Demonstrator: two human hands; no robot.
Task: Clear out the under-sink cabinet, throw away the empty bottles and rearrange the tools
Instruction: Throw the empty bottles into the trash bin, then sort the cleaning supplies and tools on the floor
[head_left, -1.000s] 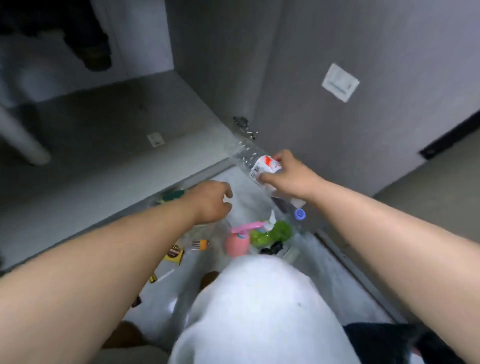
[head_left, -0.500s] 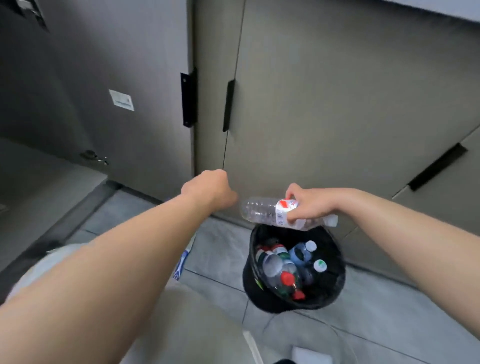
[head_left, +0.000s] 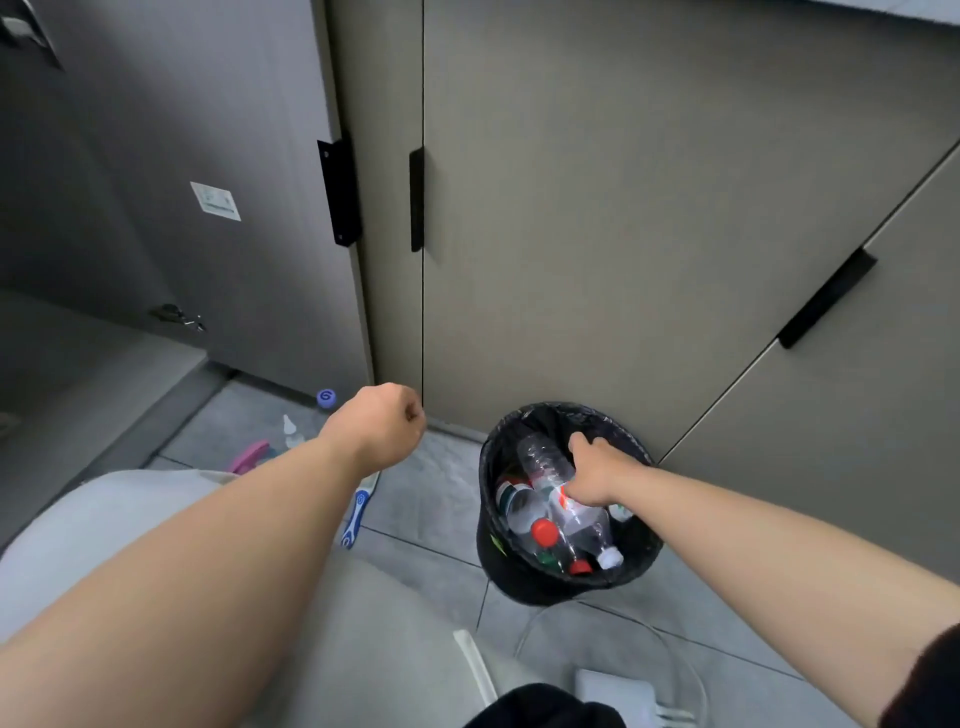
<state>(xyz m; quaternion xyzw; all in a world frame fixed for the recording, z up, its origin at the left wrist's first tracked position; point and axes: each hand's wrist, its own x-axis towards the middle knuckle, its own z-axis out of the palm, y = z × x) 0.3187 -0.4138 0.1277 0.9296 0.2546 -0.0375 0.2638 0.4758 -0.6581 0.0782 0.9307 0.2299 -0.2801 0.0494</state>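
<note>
The clear plastic bottle (head_left: 543, 462) lies slanted inside the mouth of the black bin (head_left: 500, 564), its base toward the far rim and its white-capped neck pointing down toward the near side, resting on top of the other empty bottles (head_left: 519, 512) already heaped there, one of them with a red cap (head_left: 544, 531). The right hand (head_left: 597, 475) reaches into the bin from the right and grasps this bottle around its middle, over the red-and-white label, with the fingers curled round it. The left hand (head_left: 382, 426) hangs in the air to the left of the bin, well apart from it, clenched into a fist with nothing visible in it. The bin is lined with a black bag and stands on the grey floor tiles (head_left: 431, 488), just in front of closed cabinet doors (head_left: 571, 208) with black handles (head_left: 416, 200). On the floor below the left forearm lies a blue-and-white brush (head_left: 358, 512). Farther left, near the foot of an open dark door (head_left: 218, 130) that bears a small white sticker (head_left: 214, 200), sit a blue cap (head_left: 325, 398), a white nozzle (head_left: 289, 426) and something pink (head_left: 252, 454), partly hidden by the arm.
</note>
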